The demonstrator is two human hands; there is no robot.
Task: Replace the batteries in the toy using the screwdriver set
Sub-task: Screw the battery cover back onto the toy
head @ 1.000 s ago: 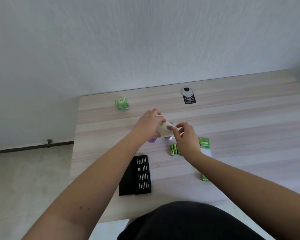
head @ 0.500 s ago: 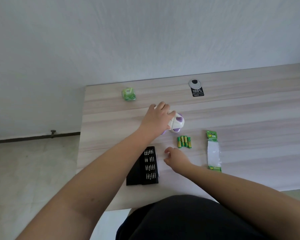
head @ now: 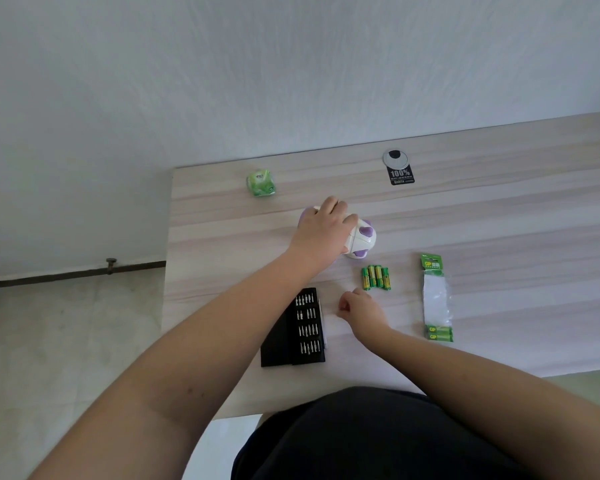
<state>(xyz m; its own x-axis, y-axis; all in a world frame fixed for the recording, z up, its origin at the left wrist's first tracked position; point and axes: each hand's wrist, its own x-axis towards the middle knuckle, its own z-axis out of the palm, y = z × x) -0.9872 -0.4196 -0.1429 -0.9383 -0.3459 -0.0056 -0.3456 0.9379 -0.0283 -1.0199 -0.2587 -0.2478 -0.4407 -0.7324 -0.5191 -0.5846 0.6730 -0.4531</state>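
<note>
The person's left hand (head: 321, 230) lies over the white and purple toy (head: 360, 241) on the pale wooden surface (head: 499, 220), its grip wrapped around the toy's left part, fingers curled over the top. The right hand (head: 359, 308) rests on the surface just right of the open black screwdriver set (head: 303, 329); its fingers are curled in, and whether its grip holds anything cannot be told. Four green batteries (head: 376, 277) lie side by side just beyond that hand, below the toy. A battery pack (head: 436, 299) lies farther right, and a green packet (head: 261, 183) sits near the far edge.
</note>
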